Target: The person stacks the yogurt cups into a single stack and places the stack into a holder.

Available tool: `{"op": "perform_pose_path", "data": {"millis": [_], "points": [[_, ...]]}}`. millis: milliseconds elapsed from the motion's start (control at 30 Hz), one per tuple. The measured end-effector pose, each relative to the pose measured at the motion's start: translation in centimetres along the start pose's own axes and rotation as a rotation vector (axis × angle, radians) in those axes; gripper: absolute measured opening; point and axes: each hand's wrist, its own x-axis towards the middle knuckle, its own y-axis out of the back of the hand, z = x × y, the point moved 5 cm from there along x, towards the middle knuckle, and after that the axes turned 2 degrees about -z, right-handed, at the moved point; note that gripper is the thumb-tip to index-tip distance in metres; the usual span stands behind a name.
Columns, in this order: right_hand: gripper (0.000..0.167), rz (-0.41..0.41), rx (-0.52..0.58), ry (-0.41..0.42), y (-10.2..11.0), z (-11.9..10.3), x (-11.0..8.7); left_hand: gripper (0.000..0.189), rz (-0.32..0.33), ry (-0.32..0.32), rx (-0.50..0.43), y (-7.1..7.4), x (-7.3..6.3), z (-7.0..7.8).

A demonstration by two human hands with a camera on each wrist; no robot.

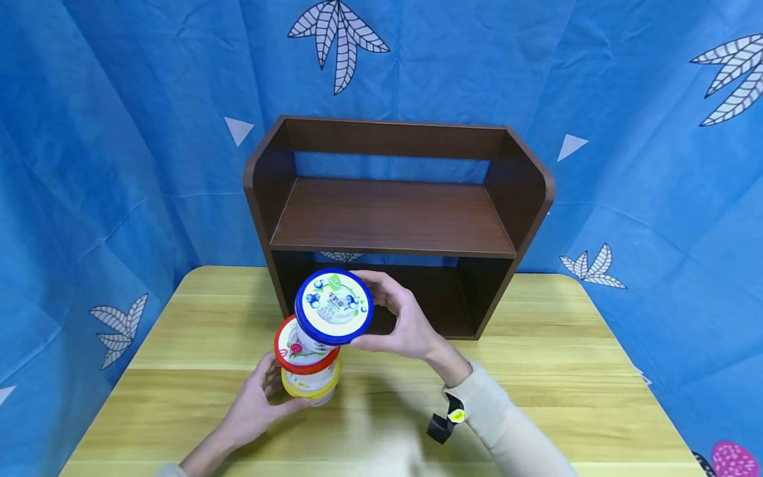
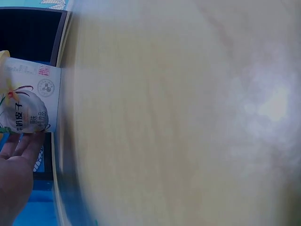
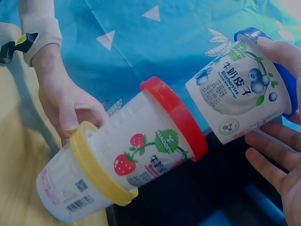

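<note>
My right hand (image 1: 402, 321) holds a blue-lidded cup (image 1: 335, 306) by its lid, thumb on one side and fingers on the other. Blueberries are printed on the side of this white cup, as the right wrist view shows. Just below it, a red-lidded cup (image 3: 146, 146) with strawberries sits on top of a yellow-lidded cup (image 3: 70, 183). Around the yellow-lidded cup my left hand (image 1: 256, 404) has its thumb and fingers. A small gap separates the blue-lidded cup from the red lid in the right wrist view. Whether the lowest cup touches the table cannot be told.
A dark brown two-tier shelf (image 1: 393, 215) stands at the back of the wooden table (image 1: 536, 371), right behind the cups. Blue patterned cloth (image 1: 119, 165) hangs behind and along both sides. A dark strap with a small black device (image 1: 442, 427) is on the right wrist.
</note>
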Motion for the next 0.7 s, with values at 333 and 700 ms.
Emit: {"op": "perform_pose_path", "data": {"millis": [333, 700], "points": [[0.093, -0.024, -0.002, -0.020, -1.1, 0.3, 0.8, 0.089, -0.008, 0.005, -0.013, 0.1, 0.0, -0.1], [0.090, -0.055, -0.004, -0.051, -1.6, 0.8, 1.3, 0.090, -0.004, 0.034, -0.004, 0.1, 0.1, 0.0]]}}
